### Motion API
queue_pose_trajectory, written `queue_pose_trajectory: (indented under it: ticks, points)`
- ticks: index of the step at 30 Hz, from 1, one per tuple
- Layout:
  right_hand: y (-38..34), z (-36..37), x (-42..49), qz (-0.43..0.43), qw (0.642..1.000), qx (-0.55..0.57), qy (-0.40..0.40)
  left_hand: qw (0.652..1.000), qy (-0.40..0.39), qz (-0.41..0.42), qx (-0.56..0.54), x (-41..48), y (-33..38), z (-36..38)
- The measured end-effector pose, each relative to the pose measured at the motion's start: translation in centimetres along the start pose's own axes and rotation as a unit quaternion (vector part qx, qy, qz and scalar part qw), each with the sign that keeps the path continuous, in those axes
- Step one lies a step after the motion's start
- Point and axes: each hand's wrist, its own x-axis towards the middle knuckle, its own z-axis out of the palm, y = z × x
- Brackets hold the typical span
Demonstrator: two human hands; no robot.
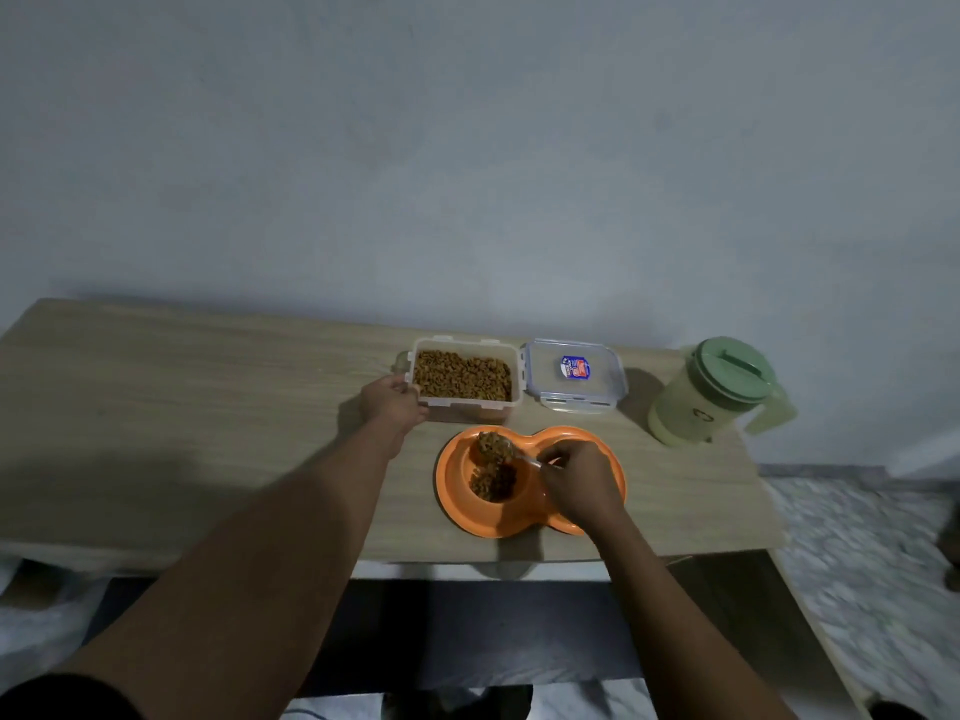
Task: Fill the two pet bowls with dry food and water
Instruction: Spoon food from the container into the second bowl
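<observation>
The right hand (576,480) covers the double bowl's (452,504) 3 o'clock half, so what lies in it cannot be told. The spoon's (493,446) handle vanishes among the fingers (556,457). The left hand's (392,405) own back hides its fingertips at the food box's (462,402) 9 o'clock wall. The sticker (575,367) on the lid (550,397) is too small to read. The jug's (696,407) cap hides its contents. The floor (857,537) at 4 o'clock is blurred.

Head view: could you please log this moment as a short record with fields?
left hand: holds container edge
right hand: holds spoon, heaped with kibble, over left bowl
left bowl: some kibble inside
right bowl: mostly hidden by right hand
lid: off, flat beside container
pitcher: closed, upright, right end of table
</observation>
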Motion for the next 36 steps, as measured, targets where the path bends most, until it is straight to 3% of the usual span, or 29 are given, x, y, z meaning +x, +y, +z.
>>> queue_pose_trajectory:
  ticks: [7,13,19,22,26,36]
  points:
    - [0.9,0.7,-2.1,-0.109,0.973,-0.196,0.063,1.0,-0.006,0.001,0.019,-0.8,0.5,-0.1]
    - [0.9,0.7,-1.0,-0.095,0.982,-0.01,0.161,0.997,0.015,0.004,0.077,-0.4,0.9,0.1]
    - [-1.6,0.9,1.5,0.001,0.973,0.112,0.204,0.988,0.041,0.031,0.145,0.1,1.4,-0.7]
    - [-3.5,1.1,2.9,0.035,0.971,0.147,0.187,0.983,0.043,0.036,0.175,0.1,2.1,-2.2]
    - [-5.6,3.3,5.5,0.055,0.986,0.114,0.11,0.977,0.066,0.032,0.198,1.4,2.8,-5.2]
    - [-10.0,8.2,8.0,0.034,0.999,-0.004,-0.004,0.992,0.074,0.038,0.092,4.6,3.0,-8.6]
